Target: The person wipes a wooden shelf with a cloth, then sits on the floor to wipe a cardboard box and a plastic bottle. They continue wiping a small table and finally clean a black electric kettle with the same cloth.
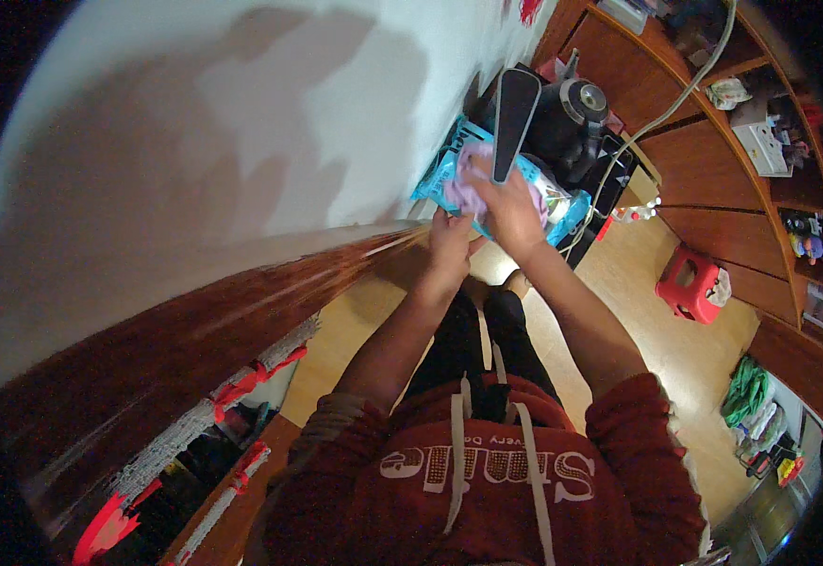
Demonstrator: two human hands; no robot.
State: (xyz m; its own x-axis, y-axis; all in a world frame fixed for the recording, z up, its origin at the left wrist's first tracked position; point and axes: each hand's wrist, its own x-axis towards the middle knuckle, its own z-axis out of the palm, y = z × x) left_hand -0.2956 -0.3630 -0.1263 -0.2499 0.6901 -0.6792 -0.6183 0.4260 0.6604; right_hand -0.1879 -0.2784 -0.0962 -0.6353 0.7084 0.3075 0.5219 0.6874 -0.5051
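A crumpled lilac cloth (pixel 462 192) lies over a blue plastic package (pixel 442 178) against the wall. My right hand (pixel 512 212) has its fingers on the cloth and appears to grip it; they are slightly blurred. Close by on the left, my left hand (pixel 450 237) is at the lower edge of the package, its fingertips bent. Whether it pinches anything is unclear. A flat black panel with a grey edge (pixel 516 124) stands in front of part of the cloth. Beyond it sits a black kettle (pixel 560 120) with a round lid.
A pale cable (pixel 666 117) hangs across the right side. Wooden cabinets (pixel 708 170) with filled shelves curve along that side. On the floor is a red plastic stool (pixel 687 286) bearing a cloth. A white wall (pixel 241 127) and a brown wooden panel (pixel 192 311) border the left.
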